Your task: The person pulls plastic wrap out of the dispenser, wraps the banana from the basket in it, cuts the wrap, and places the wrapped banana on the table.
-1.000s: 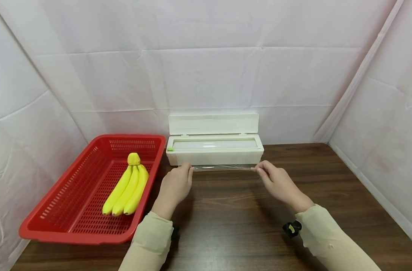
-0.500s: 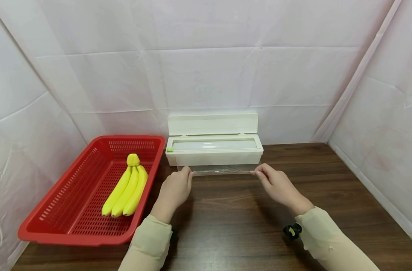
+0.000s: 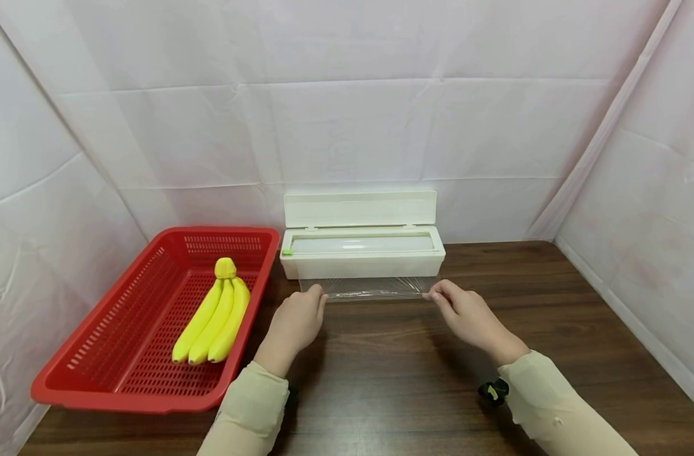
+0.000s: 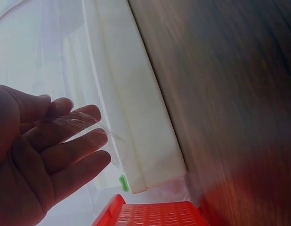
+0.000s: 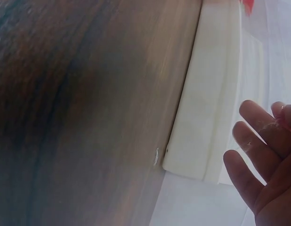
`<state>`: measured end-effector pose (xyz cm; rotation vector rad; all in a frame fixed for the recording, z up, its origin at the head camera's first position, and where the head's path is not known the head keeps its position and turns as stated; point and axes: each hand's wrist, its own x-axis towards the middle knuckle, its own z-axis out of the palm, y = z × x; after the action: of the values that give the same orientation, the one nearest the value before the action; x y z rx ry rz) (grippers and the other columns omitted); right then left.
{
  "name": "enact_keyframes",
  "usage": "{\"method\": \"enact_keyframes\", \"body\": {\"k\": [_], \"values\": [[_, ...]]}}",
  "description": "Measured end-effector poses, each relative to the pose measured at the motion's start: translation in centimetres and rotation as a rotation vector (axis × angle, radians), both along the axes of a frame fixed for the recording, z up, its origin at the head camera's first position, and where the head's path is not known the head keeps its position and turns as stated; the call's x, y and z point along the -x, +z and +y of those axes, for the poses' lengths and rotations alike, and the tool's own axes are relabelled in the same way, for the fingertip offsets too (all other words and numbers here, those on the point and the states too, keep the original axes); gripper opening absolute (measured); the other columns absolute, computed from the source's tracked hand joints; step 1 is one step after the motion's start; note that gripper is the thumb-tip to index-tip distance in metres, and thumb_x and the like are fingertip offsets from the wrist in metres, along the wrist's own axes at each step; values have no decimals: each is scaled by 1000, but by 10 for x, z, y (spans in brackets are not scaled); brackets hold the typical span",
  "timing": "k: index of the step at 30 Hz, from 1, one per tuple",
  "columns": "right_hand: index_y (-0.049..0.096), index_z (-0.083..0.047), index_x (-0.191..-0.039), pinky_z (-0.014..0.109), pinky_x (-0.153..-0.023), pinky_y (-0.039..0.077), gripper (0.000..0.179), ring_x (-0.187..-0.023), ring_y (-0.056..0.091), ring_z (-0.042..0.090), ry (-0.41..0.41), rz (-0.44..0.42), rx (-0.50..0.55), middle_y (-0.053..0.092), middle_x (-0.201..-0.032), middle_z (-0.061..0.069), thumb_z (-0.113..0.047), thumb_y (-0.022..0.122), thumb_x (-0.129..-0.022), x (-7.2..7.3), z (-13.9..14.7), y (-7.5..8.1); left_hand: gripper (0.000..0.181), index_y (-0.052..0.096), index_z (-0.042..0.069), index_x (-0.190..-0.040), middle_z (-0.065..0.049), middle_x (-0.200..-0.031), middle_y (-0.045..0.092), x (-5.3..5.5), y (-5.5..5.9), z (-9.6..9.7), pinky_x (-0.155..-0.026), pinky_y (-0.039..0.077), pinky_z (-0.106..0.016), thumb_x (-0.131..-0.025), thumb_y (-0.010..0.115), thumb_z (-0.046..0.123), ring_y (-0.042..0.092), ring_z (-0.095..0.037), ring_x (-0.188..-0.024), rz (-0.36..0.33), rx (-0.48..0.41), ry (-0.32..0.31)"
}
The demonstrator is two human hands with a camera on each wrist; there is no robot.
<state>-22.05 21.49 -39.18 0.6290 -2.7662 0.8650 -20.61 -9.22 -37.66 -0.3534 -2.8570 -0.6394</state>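
Note:
A sheet of clear plastic wrap (image 3: pixel 375 294) stretches between my two hands, running back to the white wrap dispenser (image 3: pixel 362 265), whose lid (image 3: pixel 360 209) stands raised. My left hand (image 3: pixel 297 318) pinches the sheet's left front corner between thumb and index finger. At the right front corner my right hand (image 3: pixel 466 315) pinches it the same way. In the left wrist view the thumb and index finger meet on the film while the other fingers (image 4: pixel 79 169) spread apart. The right wrist view shows the pinch at its right edge, with three fingers (image 5: pixel 242 174) extended.
Left of the dispenser stands a red plastic basket (image 3: pixel 124 400) holding a bunch of yellow bananas (image 3: pixel 218 320). A small green slider (image 3: pixel 287 252) sits at the dispenser's left end. Behind the dark wooden table (image 3: pixel 381 380) hang white cloth walls (image 3: pixel 347 126).
Both hands have drawn slightly back toward the person, and more film now shows in front of the dispenser. Dispenser, basket and bananas stay where they were.

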Motion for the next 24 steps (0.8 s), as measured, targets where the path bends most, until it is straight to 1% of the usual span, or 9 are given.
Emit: {"method": "enact_keyframes", "body": {"k": [1,3,5,6,8,10,13,19,24], "values": [[55,-13,-95,25,-58,34,15,-52,39,2,-2,-6,-4,69,-113,7,-22,44,-101,0,0,0,14,60,5,-92,-2,-58,51,0,0,0,-48,40,-25,-94,56,19,45,-14,-51,-4,0,-2],[55,-13,-96,26,-59,36,14,-56,47,5,-5,-13,-10,69,-113,7,-21,44,-101,0,0,-1,14,60,5,-92,-1,-58,50,-1,0,0,-48,39,-24,-94,56,19,44,-14,-51,-9,3,-4],[56,-12,-97,28,-63,39,14,-69,61,11,-8,-5,-19,70,-112,6,-20,45,-100,1,0,-1,14,59,6,-91,-1,-57,49,-1,1,0,-47,38,-24,-95,56,19,43,-14,-50,-9,6,-5],[57,-12,-98,30,-65,40,13,-76,64,15,-9,-3,-23,70,-111,6,-19,46,-100,1,0,-2,14,59,6,-91,-1,-57,49,-1,0,0,-47,37,-24,-95,56,19,43,-14,-50,-6,8,-6],[58,-11,-98,32,-66,43,14,-90,67,21,-8,9,-23,71,-109,6,-18,46,-100,1,0,-3,14,59,6,-89,-1,-56,48,-2,0,0,-47,37,-25,-95,56,18,43,-14,-50,2,12,-8],[58,-10,-98,34,-68,47,15,-95,67,23,-7,19,-25,71,-107,5,-18,46,-100,1,0,-4,13,59,6,-88,-1,-56,48,-2,-1,0,-47,37,-26,-94,57,17,43,-15,-50,9,14,-11],[59,-10,-98,35,-69,48,15,-96,67,24,-3,25,-24,71,-106,6,-18,46,-100,0,0,-4,13,59,6,-88,-2,-57,50,-3,-2,0,-48,39,-27,-94,57,17,45,-15,-50,15,19,-15],[59,-11,-98,31,-65,45,13,-92,67,21,-1,25,-26,71,-106,6,-17,48,-99,-2,-1,-3,14,58,5,-87,-3,-57,52,-4,-2,-1,-48,40,-27,-93,58,18,46,-15,-51,10,31,-18],[60,-11,-98,40,-73,52,11,-95,68,23,2,37,-29,72,-103,5,-15,49,-98,-3,-1,-3,14,58,6,-88,-2,-57,51,-6,-2,-2,-48,40,-26,-93,58,19,45,-14,-50,-10,25,-27]]}}
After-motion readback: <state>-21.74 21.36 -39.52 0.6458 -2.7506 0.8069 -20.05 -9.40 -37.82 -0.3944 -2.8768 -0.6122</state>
